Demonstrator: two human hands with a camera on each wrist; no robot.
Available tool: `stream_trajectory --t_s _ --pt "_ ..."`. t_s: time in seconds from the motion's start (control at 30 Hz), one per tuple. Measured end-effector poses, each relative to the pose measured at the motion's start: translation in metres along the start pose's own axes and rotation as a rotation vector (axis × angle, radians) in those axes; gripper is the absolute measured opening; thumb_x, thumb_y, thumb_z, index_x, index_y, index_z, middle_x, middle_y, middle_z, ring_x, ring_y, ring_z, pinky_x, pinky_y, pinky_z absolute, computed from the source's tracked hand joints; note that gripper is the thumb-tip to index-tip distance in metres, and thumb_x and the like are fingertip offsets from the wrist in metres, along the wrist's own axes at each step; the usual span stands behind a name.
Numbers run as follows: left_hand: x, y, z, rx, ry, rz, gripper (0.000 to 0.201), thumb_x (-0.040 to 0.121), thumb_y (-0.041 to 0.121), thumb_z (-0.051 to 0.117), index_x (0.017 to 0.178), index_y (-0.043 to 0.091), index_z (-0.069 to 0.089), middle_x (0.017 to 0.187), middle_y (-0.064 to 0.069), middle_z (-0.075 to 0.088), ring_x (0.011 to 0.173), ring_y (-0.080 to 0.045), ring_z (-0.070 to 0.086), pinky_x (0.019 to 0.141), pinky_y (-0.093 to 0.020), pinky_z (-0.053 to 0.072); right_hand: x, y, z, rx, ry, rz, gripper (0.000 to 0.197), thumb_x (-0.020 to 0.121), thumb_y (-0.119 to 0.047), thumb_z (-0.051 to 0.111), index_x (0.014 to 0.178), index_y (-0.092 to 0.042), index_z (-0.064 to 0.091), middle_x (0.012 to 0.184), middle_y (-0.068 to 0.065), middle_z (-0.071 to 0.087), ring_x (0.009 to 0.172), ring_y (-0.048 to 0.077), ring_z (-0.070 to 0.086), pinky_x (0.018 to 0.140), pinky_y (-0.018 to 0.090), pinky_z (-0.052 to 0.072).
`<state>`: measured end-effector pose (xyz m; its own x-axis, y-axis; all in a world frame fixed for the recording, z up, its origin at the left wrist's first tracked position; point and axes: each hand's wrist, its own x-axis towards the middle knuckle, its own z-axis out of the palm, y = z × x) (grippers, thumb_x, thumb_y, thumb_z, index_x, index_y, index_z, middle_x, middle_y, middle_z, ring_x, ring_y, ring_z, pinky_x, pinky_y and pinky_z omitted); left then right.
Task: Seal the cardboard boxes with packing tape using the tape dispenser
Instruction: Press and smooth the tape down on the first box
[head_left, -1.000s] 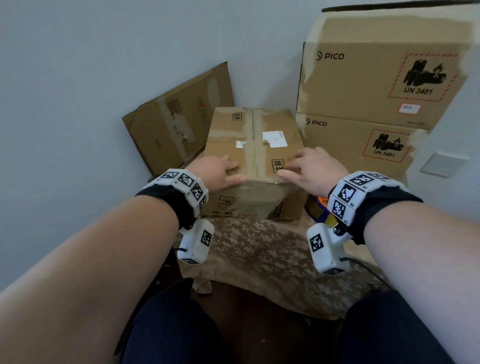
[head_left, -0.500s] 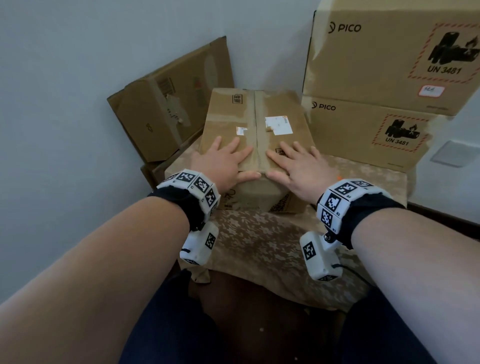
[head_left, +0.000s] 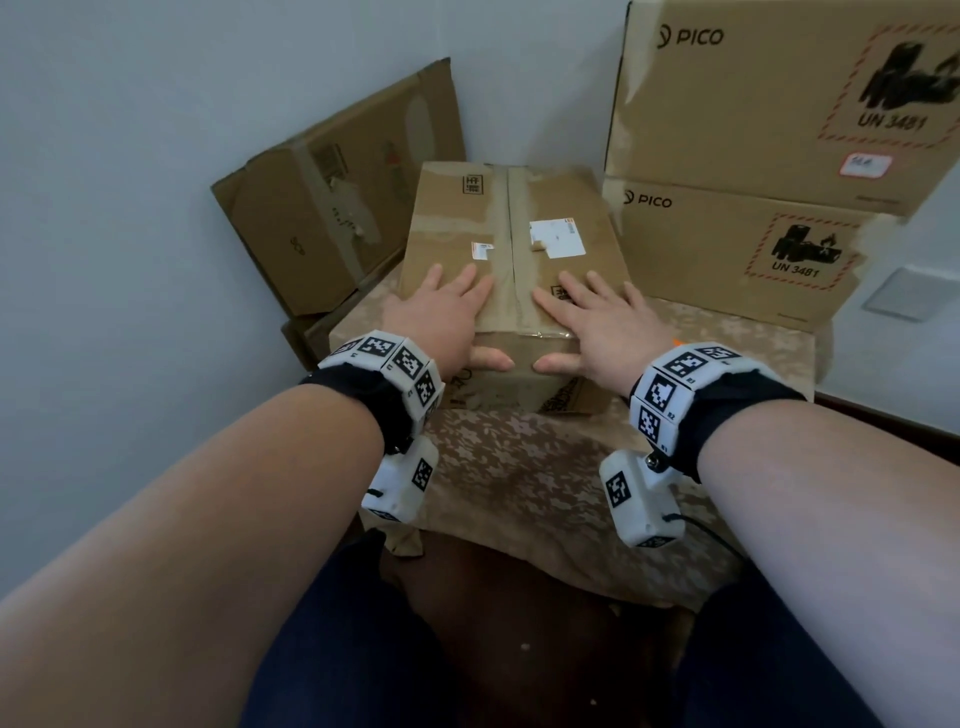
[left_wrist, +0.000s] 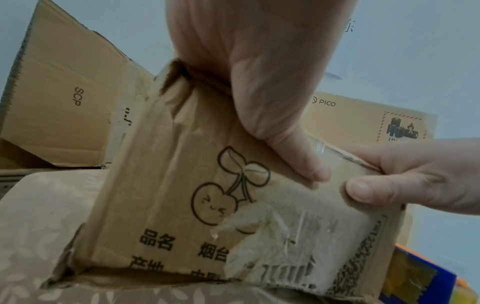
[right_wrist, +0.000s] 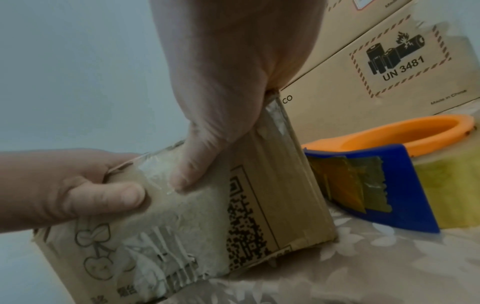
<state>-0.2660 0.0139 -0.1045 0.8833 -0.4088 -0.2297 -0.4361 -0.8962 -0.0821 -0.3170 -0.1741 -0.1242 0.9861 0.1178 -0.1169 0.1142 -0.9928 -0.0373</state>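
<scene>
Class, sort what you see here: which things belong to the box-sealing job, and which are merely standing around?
Belongs to the job:
- small cardboard box, flaps pressed shut
- left hand and right hand, flat on its top
- tape dispenser, beside the box

Standing around:
- two stacked PICO boxes
- tilted box against the wall
- patterned tablecloth

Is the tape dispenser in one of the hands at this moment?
No: the dispenser lies on the table beside the box, and the left hand and right hand both rest on the box.

Head looks down; wrists close (sharing box (head_left: 511, 270) front).
</scene>
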Motion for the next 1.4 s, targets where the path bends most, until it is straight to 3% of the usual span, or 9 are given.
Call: stream_trajectory --t_s 0.1,0.23,0.53,0.83,1.0,1.1,1.17,1.3,1.4 --pt "-0.004 -0.002 0.004 0.010 0.001 0.016 0.119 0.062 0.082 0.054 0.151 0.031 -0.007 0.160 0.012 -0.007 0.147 -0.025 -0.002 0.109 -0.065 0.022 -0.003 -0.003 -0.001 -0.003 -0.020 0.011 0.088 0.083 -0.074 0.041 0.152 -0.040 -0.002 0.162 -0.003 -0.007 0.149 0.023 -0.004 0.119 0.051 0.001" --pt "-0.007 -0.013 -0.003 -0.056 -0.017 0.069 0.101 0.076 0.080 0.036 0.153 0.026 -0.001 0.161 0.005 -0.004 0.147 -0.026 -0.001 0.115 -0.054 0.020 -0.005 -0.009 -0.006 0.092 -0.052 0.091 0.076 0.084 -0.079 0.018 0.150 -0.046 0.002 0.161 -0.009 -0.009 0.148 0.022 -0.008 0.115 0.059 -0.003" --pt "-0.009 -0.026 -0.004 -0.015 0.012 0.123 0.087 0.087 0.059 0.049 0.153 0.023 0.006 0.161 0.000 0.001 0.147 -0.024 0.005 0.117 -0.043 0.020 0.002 -0.008 -0.003 0.170 -0.030 0.133 0.075 0.085 -0.072 0.042 0.148 -0.050 0.008 0.161 -0.012 -0.005 0.148 0.024 -0.006 0.111 0.066 0.012" --pt "-0.015 -0.023 -0.006 -0.111 0.019 0.137 0.090 0.082 0.063 0.054 0.152 0.022 0.015 0.160 0.000 0.009 0.147 -0.023 0.008 0.118 -0.040 0.017 0.014 0.001 -0.007 0.115 0.011 0.072 0.069 0.093 -0.057 0.046 0.151 -0.041 0.013 0.161 -0.008 0.004 0.148 0.026 0.002 0.115 0.060 0.002" --pt "-0.029 -0.048 -0.018 -0.599 0.071 0.143 0.041 0.102 0.026 0.041 0.141 0.016 0.045 0.147 -0.001 0.043 0.137 -0.014 0.036 0.113 -0.027 0.025 0.008 -0.016 -0.015 0.125 0.051 -0.009 0.083 0.086 -0.061 0.054 0.153 -0.031 0.015 0.162 -0.001 0.007 0.148 0.023 0.007 0.119 0.049 0.007" --pt "-0.032 -0.059 -0.019 -0.665 0.145 0.084 0.043 0.097 0.003 0.042 0.136 0.016 0.053 0.139 0.000 0.052 0.128 -0.014 0.047 0.106 -0.021 0.033 0.006 -0.041 -0.020 0.167 0.097 -0.096 0.084 0.084 -0.056 0.060 0.152 -0.030 0.019 0.161 -0.001 0.012 0.147 0.022 0.016 0.118 0.043 0.017" --pt "-0.036 -0.064 -0.018 -0.586 0.150 0.063 0.049 0.095 -0.002 0.037 0.135 0.021 0.053 0.140 0.005 0.049 0.125 -0.015 0.050 0.097 -0.017 0.037 0.007 -0.057 -0.023 0.168 0.107 -0.134 0.083 0.084 -0.052 0.064 0.152 -0.030 0.021 0.160 -0.003 0.015 0.143 0.023 0.026 0.113 0.043 0.028" --pt "-0.039 -0.068 -0.015 -0.256 0.081 0.166 0.058 0.092 0.010 0.056 0.144 0.028 0.039 0.153 0.009 0.031 0.138 -0.012 0.034 0.111 -0.021 0.021 0.014 -0.079 -0.026 0.051 0.130 -0.189 0.073 0.086 -0.046 0.064 0.147 -0.023 0.033 0.153 0.002 0.035 0.131 0.025 0.045 0.104 0.040 0.040" --pt "-0.036 -0.070 -0.012 -0.178 0.086 0.167 0.070 0.086 0.022 0.068 0.146 0.033 0.033 0.153 0.015 0.029 0.134 -0.013 0.040 0.110 -0.025 0.028 0.019 -0.087 -0.024 -0.065 0.198 -0.217 0.057 0.088 -0.048 0.061 0.133 -0.017 0.047 0.125 0.003 0.057 0.106 0.025 0.058 0.079 0.035 0.046"
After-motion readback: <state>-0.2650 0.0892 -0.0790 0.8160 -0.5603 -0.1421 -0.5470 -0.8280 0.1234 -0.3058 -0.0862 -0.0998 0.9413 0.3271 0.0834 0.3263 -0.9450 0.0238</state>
